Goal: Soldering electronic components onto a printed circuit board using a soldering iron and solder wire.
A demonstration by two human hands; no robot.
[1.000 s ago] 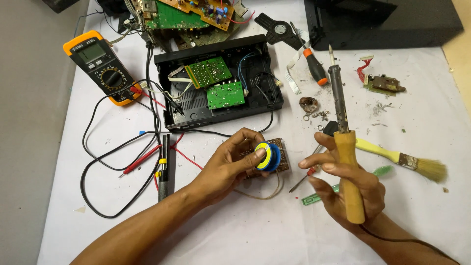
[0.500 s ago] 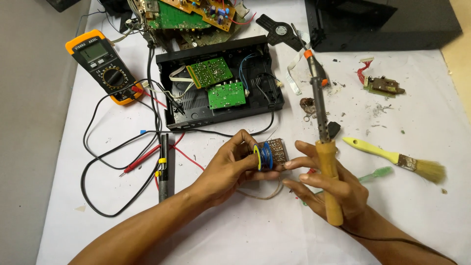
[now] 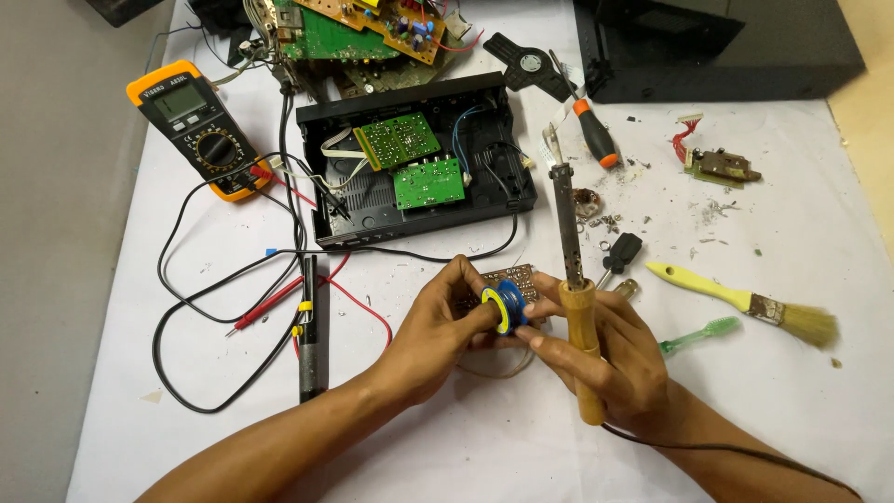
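Note:
My left hand (image 3: pixel 445 328) grips a small blue and yellow spool of solder wire (image 3: pixel 503 308), holding it over a little brown circuit board (image 3: pixel 510 278) on the white table (image 3: pixel 764 410). My right hand (image 3: pixel 610 354) holds a soldering iron (image 3: pixel 575 298) by its wooden handle, metal tip pointing away from me. The fingertips of my right hand also touch the spool from the right. A dark cord runs from the iron's handle to the lower right.
An open black device case (image 3: pixel 410 172) with green boards lies ahead. A yellow multimeter (image 3: pixel 200 126) with black and red leads sits left. A yellow brush (image 3: pixel 745 303), green toothbrush (image 3: pixel 698 333), orange-handled screwdriver (image 3: pixel 591 135) and loose screws lie right. Circuit boards (image 3: pixel 363 23) pile at the top.
The soldering iron has swung upright and moved left toward the spool. My right fingers have come onto the spool, which my left hand keeps holding.

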